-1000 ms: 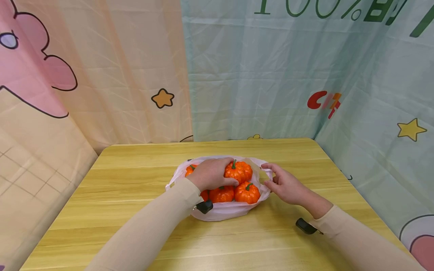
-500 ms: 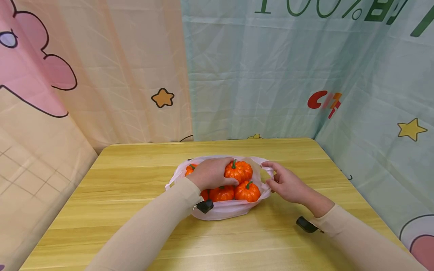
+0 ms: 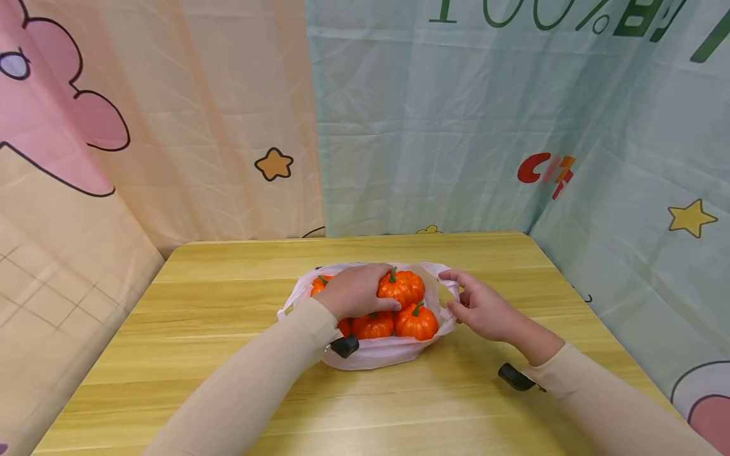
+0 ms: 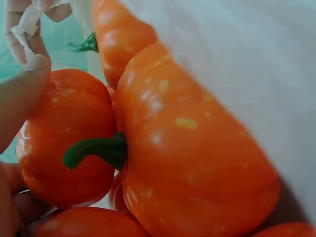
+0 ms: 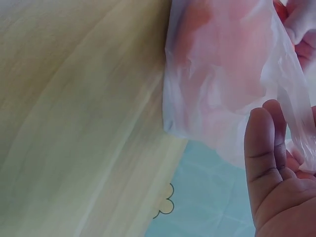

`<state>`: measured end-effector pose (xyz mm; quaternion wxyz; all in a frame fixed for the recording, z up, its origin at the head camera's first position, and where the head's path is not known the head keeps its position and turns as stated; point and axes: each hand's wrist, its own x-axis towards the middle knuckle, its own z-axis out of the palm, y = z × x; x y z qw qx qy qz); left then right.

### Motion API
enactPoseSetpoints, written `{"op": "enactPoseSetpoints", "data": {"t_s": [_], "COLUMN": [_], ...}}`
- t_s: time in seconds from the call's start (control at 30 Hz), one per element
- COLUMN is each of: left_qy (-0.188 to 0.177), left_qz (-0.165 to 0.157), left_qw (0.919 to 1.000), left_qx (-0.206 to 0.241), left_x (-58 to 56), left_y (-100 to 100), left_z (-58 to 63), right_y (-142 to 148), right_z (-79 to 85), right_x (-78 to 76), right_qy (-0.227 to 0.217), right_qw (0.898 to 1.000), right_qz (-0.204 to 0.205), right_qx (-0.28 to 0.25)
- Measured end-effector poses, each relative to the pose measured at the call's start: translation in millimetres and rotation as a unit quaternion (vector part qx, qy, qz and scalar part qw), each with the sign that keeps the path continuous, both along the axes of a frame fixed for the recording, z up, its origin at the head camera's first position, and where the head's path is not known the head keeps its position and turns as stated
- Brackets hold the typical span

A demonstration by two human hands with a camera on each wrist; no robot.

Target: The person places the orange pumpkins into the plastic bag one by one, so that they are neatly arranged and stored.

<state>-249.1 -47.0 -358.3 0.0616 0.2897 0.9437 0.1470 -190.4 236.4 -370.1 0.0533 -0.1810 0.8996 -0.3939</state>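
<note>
A thin white plastic bag [image 3: 371, 361] sits on the table with its mouth spread wide. Several orange toy pumpkins with green stems fill it, among them a front pumpkin [image 3: 416, 323] and a larger one [image 4: 192, 148] close to the left wrist camera. My left hand [image 3: 360, 292] reaches into the bag and grips one pumpkin [image 3: 402, 289], thumb on the near side; part of that hand's fingers is hidden. At the bag's right side, my right hand [image 3: 483, 310] pinches the bag's edge, also visible in the right wrist view beside the fingers [image 5: 260, 148].
The wooden table [image 3: 228, 278] extends around the bag. Printed cloth curtains [image 3: 422, 126] hang behind it and along both sides. A black wrist device [image 3: 515, 378] is strapped near the right sleeve, and another [image 3: 345, 346] near the left.
My right hand has shifted very slightly to the right with the bag's edge, and the front of the bag sits a touch higher. My left hand has stayed on the pumpkin.
</note>
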Motion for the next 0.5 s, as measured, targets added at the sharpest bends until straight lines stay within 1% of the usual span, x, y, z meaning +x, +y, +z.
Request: {"op": "enactPoseSetpoints", "data": {"t_s": [0.27,0.4,0.5], "left_qy": [0.011,0.027,0.048], "left_qz": [-0.011,-0.020,-0.029], "left_qw": [0.9998,0.9990,0.9977], "left_qx": [-0.011,-0.030,-0.038], "left_x": [2.2,2.9,3.3], "left_y": [-1.0,-1.4,-1.8], "left_z": [2.1,2.7,2.2], "right_y": [0.9,1.4,1.8], "right_z": [2.4,4.0,5.1], "right_x": [1.0,1.4,2.1], "right_qy": [-0.005,0.000,0.002], "right_qw": [1.000,1.000,1.000], "right_qz": [-0.003,0.000,-0.002], "right_qx": [0.002,0.002,0.003]}}
